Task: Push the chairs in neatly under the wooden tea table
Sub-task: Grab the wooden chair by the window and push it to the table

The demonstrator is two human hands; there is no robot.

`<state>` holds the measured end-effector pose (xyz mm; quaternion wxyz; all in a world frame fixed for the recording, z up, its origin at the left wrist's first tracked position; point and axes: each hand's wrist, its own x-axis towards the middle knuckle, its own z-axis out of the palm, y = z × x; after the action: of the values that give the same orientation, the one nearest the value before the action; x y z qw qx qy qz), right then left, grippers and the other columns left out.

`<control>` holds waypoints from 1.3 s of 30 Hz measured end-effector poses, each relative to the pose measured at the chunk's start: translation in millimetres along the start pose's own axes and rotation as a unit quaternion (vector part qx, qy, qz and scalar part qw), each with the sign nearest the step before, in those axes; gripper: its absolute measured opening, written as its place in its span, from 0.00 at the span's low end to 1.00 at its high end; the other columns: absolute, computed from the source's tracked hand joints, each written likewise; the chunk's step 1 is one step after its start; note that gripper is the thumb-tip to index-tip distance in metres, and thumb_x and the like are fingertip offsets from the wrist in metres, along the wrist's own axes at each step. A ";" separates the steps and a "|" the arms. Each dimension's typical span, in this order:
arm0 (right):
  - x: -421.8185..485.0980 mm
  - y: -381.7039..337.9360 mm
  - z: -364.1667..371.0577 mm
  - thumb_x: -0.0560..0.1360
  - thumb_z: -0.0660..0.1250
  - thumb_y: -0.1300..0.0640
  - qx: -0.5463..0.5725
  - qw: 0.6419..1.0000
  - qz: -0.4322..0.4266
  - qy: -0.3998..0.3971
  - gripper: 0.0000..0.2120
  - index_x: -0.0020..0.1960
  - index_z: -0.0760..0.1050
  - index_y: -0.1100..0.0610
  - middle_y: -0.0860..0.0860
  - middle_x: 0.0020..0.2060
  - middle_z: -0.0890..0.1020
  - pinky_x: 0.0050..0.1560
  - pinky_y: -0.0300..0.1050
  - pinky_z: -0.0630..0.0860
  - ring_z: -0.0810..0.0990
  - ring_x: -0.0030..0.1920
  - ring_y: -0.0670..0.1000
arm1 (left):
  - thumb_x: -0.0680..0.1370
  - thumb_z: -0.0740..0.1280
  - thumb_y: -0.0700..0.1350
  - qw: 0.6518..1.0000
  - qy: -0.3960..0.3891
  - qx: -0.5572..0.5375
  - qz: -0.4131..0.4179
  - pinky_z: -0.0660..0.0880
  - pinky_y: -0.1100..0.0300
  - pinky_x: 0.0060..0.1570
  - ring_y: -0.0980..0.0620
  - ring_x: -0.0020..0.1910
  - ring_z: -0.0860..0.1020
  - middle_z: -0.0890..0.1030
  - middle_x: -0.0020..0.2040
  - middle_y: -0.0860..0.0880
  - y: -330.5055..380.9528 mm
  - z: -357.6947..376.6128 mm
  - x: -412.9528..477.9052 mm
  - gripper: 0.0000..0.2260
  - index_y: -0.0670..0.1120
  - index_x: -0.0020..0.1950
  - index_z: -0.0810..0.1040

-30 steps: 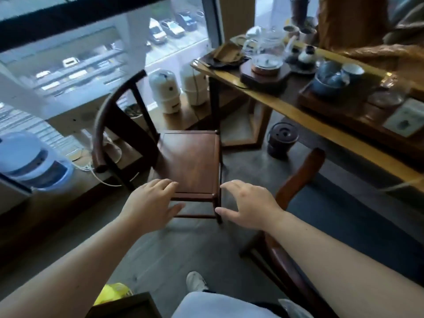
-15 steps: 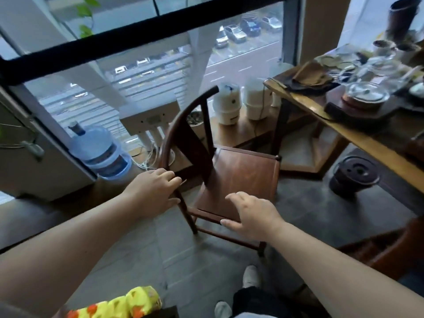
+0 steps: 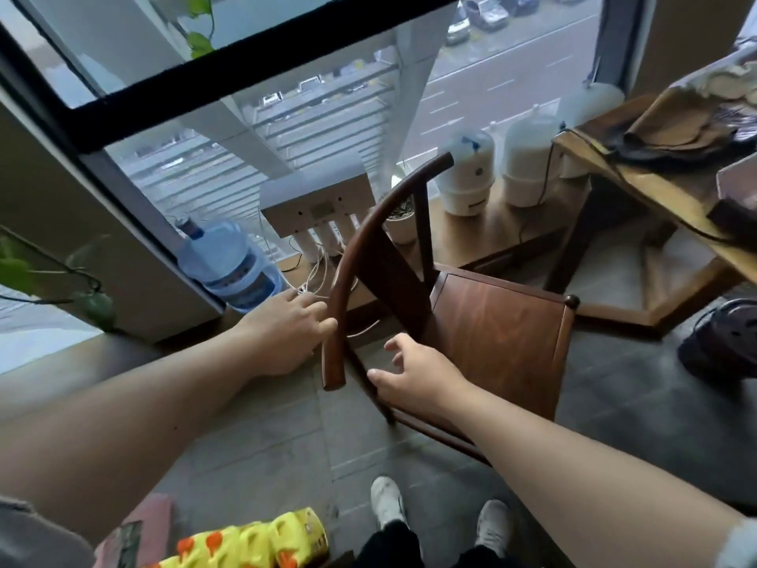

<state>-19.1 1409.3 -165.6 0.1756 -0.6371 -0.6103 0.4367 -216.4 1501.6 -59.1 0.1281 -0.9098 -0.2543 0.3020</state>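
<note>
A dark wooden chair (image 3: 497,342) is seen standing on the grey floor (image 3: 262,453). On the low wooden ledge (image 3: 487,235) under the window, two white tanks (image 3: 467,174) and a blue water bottle (image 3: 229,264) are set.

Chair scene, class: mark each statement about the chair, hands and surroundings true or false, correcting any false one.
1. The left hand touches the chair's curved back rail. True.
2. The right hand lies flat on the table. False: it is beside the chair seat's near edge, fingers spread.
3. The chair is tucked fully under the table. False: the whole seat is visible, clear of the table.
4. A blue water bottle stands by the window. True.
5. The chair seat holds a teapot. False: it is bare.
</note>
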 end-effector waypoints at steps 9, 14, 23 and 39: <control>69.3 -34.7 44.4 0.70 0.70 0.35 0.105 0.986 0.124 -0.025 0.33 0.65 0.71 0.56 0.53 0.56 0.81 0.50 0.46 0.75 0.80 0.55 0.54 | 0.80 0.57 0.46 0.992 -0.006 0.081 0.096 0.52 0.40 0.73 0.40 0.76 0.52 0.58 0.77 0.41 -47.7 42.7 63.1 0.23 0.50 0.76 0.60; 91.0 -40.5 88.6 0.70 0.75 0.43 0.335 0.912 0.229 -0.061 0.24 0.57 0.77 0.59 0.55 0.46 0.83 0.35 0.48 0.82 0.84 0.45 0.55 | 0.81 0.53 0.47 0.981 -0.006 0.102 0.164 0.48 0.38 0.73 0.41 0.77 0.50 0.58 0.77 0.41 -60.2 66.7 98.5 0.21 0.49 0.75 0.62; 97.5 -44.2 106.4 0.74 0.72 0.57 0.442 0.867 0.228 -0.024 0.10 0.50 0.74 0.61 0.54 0.33 0.80 0.34 0.45 0.78 0.81 0.31 0.51 | 0.80 0.57 0.45 0.978 0.052 0.109 0.169 0.48 0.39 0.73 0.42 0.71 0.63 0.77 0.62 0.47 -53.6 82.0 124.4 0.13 0.51 0.62 0.75; -24.2 -3.3 102.0 0.73 0.70 0.59 0.341 0.910 0.230 -0.058 0.11 0.49 0.74 0.66 0.58 0.31 0.80 0.30 0.46 0.76 0.80 0.29 0.54 | 0.80 0.57 0.48 0.991 0.011 0.079 0.109 0.54 0.37 0.71 0.45 0.68 0.65 0.75 0.61 0.50 67.9 60.3 64.1 0.12 0.52 0.62 0.73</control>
<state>-96.8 1355.9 -211.6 0.2410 -0.6352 -0.2699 0.6823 -183.2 1484.1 -163.7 0.1684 -0.9225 -0.1280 0.3229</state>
